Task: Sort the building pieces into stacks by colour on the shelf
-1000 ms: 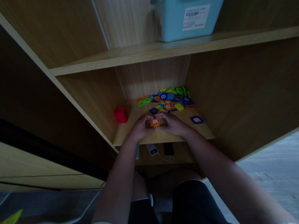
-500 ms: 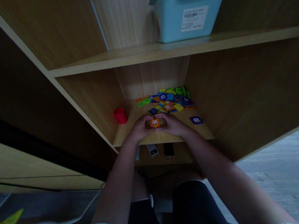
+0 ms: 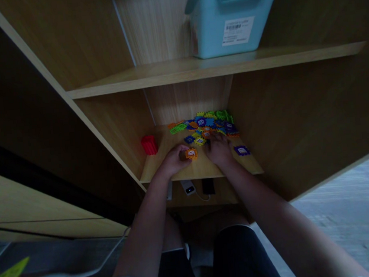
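Observation:
My left hand [image 3: 175,159] grips an orange notched building piece [image 3: 191,154] with a pale window-like pattern, between thumb and fingers. To its right, my right hand [image 3: 218,149] reaches to the front of a heap of coloured interlocking pieces [image 3: 209,121]; its fingertips are partly hidden among them, so what they touch is unclear. A yellow piece [image 3: 200,141] and a dark blue piece [image 3: 189,139] lie at the near side of the heap. Off to the right, a purple piece [image 3: 242,150] rests alone on the shelf.
A red block-like object [image 3: 149,145] stands at the left of the shelf [image 3: 203,170]. On the board above sits a light blue bin [image 3: 226,30] with a label. Under the shelf are a white device [image 3: 188,187] and a black one [image 3: 208,186] with a cable.
My right hand has let go of the orange piece and moved forward to the heap. My left hand keeps hold of the orange piece in about the same place.

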{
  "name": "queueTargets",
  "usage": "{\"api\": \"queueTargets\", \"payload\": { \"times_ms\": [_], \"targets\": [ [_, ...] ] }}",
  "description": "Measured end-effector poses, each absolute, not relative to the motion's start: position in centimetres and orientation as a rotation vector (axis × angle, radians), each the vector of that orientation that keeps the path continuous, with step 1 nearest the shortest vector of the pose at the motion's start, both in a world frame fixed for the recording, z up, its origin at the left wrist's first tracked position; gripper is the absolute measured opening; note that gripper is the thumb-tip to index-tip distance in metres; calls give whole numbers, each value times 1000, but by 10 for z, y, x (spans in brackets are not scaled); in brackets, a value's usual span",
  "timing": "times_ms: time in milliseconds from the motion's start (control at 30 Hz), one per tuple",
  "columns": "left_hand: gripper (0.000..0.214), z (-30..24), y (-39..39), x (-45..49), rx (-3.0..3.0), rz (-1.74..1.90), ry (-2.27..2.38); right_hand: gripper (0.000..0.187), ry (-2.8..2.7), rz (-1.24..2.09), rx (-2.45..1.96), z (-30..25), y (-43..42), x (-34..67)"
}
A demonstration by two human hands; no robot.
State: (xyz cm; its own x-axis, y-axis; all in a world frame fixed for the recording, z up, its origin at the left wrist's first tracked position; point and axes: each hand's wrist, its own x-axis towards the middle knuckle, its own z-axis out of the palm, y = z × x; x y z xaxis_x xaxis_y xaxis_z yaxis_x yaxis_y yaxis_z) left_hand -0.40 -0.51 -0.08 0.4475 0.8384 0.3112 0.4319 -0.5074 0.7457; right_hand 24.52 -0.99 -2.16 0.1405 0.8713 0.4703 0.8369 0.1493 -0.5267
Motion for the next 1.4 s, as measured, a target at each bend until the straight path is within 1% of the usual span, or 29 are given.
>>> {"api": "queueTargets", "payload": {
  "times_ms": [167,267,467,633,733,833,933,967,1133,1300,1400],
  "targets": [
    [43,-1,-4,-4,2109,911,1058,46,-1750,-27,-1627,-21,-2,264],
    [43,1,-6,-3,2108,912,1068,41,-1771,-74,-1589,-23,2,272],
    [42,5,-8,-2,2116,919,1065,33,-1750,-61,-1589,-28,2,272],
    [42,4,-8,-3,2113,916,1075,35,-1758,-128,-1502,-15,-7,271],
    [43,2,-7,-3,2117,913,1070,30,-1752,-83,-1432,-7,-14,271],
    [43,2,-7,-3,2121,905,1076,26,-1658,47,-1397,-5,-19,270],
    [42,3,-8,-3,2128,912,1077,38,-1614,151,-1353,-7,-21,269],
    [42,3,-8,-2,2128,912,1077,39,-1637,161,-1333,-8,-21,269],
    [42,6,-8,-2,2113,903,1073,19,-1901,129,-1242,-7,-18,269],
    [41,5,-8,-2,2122,904,1052,4,-2017,59,-1291,-9,-15,266],
    [41,4,-8,-2,2134,903,1058,17,-2017,13,-1366,-10,-15,265]
  ]
}}
